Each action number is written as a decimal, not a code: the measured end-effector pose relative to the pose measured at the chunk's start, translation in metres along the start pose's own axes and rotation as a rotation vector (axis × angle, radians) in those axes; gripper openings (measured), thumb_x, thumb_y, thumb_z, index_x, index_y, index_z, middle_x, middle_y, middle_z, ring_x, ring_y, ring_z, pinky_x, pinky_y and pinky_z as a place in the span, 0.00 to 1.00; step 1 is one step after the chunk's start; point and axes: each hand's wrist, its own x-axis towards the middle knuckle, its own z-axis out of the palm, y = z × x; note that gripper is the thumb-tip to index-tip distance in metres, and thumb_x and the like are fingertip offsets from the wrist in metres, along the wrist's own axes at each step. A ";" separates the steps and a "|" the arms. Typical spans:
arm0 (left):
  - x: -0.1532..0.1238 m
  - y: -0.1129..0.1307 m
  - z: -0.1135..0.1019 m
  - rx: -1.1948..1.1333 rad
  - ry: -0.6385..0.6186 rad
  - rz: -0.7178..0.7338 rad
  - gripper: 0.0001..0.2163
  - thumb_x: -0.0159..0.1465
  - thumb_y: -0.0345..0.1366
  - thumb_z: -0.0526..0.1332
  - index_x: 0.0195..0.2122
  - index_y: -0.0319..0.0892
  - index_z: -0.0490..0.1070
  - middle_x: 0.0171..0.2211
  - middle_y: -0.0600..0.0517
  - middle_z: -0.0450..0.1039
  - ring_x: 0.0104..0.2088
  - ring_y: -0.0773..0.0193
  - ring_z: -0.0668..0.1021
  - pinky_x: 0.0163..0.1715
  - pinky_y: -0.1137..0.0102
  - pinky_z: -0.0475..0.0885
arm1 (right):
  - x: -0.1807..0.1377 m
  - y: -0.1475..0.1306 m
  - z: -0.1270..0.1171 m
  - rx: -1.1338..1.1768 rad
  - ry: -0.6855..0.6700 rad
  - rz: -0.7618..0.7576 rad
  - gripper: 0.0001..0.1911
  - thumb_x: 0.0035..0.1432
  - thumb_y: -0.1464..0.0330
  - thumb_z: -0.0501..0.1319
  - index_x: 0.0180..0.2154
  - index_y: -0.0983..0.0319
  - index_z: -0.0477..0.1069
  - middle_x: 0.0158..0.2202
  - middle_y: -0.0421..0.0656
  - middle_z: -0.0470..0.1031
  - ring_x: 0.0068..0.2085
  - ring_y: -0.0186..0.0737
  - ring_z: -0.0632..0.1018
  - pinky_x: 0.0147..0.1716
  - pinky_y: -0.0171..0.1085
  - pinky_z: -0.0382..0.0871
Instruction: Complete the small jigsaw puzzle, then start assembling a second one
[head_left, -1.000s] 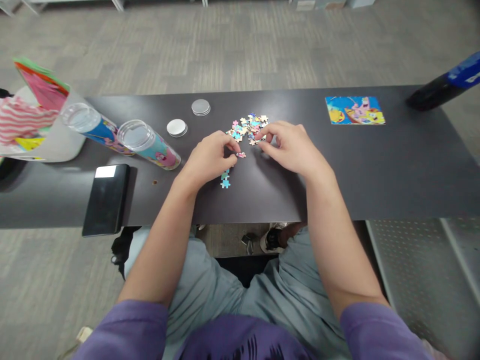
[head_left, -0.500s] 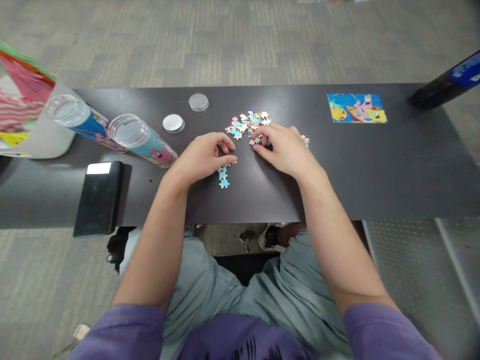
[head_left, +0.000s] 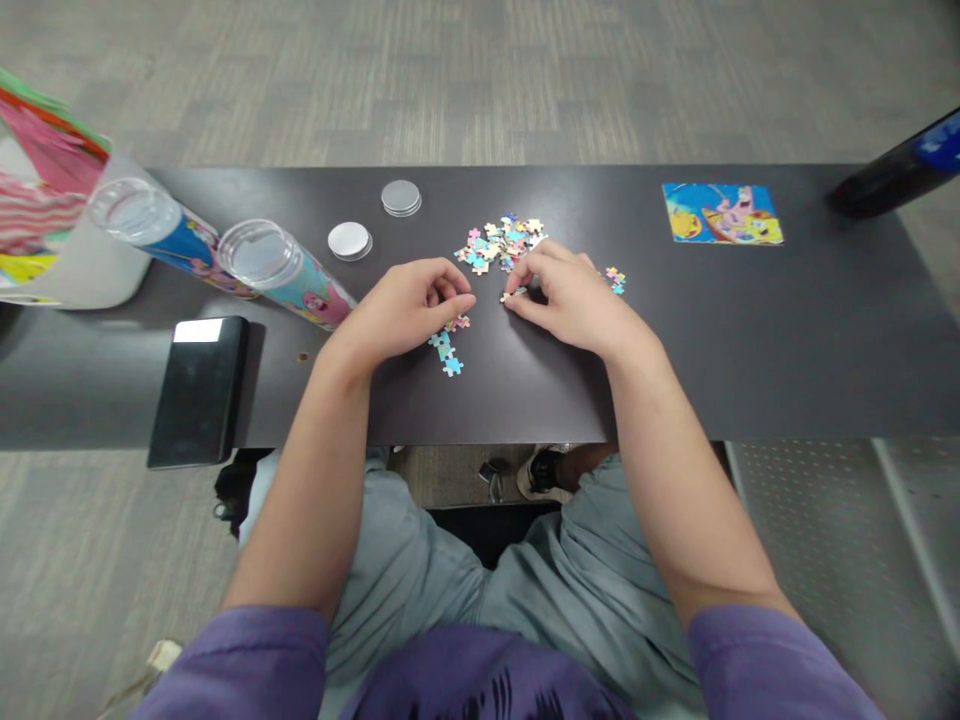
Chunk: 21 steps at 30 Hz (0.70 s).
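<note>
A heap of loose jigsaw pieces (head_left: 501, 242) lies on the dark table (head_left: 750, 330). My left hand (head_left: 401, 310) rests with curled fingers on a short strip of joined blue and pink pieces (head_left: 448, 345). My right hand (head_left: 574, 295) pinches a small pale puzzle piece (head_left: 512, 294) just below the heap. A few stray pieces (head_left: 616, 278) lie to the right of that hand.
Two clear tubes with printed pictures (head_left: 281, 272) lie at the left, with two round lids (head_left: 349, 240) beside them. A black phone (head_left: 196, 388) sits near the front edge. A finished small puzzle (head_left: 721, 213) and a dark bottle (head_left: 892, 165) lie at the far right.
My right hand has drawn a pale piece out of the heap toward me. My left hand slid down onto the joined strip. The view shifted slightly.
</note>
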 end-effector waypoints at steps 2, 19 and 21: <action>0.002 0.001 0.003 0.005 -0.003 0.022 0.08 0.77 0.47 0.74 0.50 0.50 0.87 0.38 0.53 0.87 0.36 0.54 0.81 0.39 0.57 0.75 | 0.000 -0.001 0.001 0.025 0.008 -0.022 0.04 0.79 0.67 0.74 0.49 0.50 0.83 0.59 0.53 0.88 0.59 0.68 0.88 0.68 0.69 0.80; 0.008 0.011 0.020 -0.137 0.078 0.153 0.11 0.80 0.52 0.76 0.46 0.51 0.87 0.35 0.56 0.83 0.32 0.59 0.77 0.37 0.58 0.76 | 0.003 -0.011 -0.002 0.668 0.017 0.003 0.09 0.73 0.58 0.82 0.49 0.51 0.87 0.47 0.43 0.93 0.48 0.54 0.89 0.57 0.54 0.88; 0.007 0.013 0.020 -0.194 0.071 0.129 0.17 0.79 0.60 0.76 0.45 0.52 0.88 0.35 0.55 0.84 0.30 0.60 0.74 0.34 0.58 0.75 | 0.003 -0.009 -0.001 0.705 0.019 0.012 0.09 0.74 0.58 0.81 0.50 0.52 0.87 0.47 0.44 0.93 0.48 0.53 0.90 0.57 0.53 0.89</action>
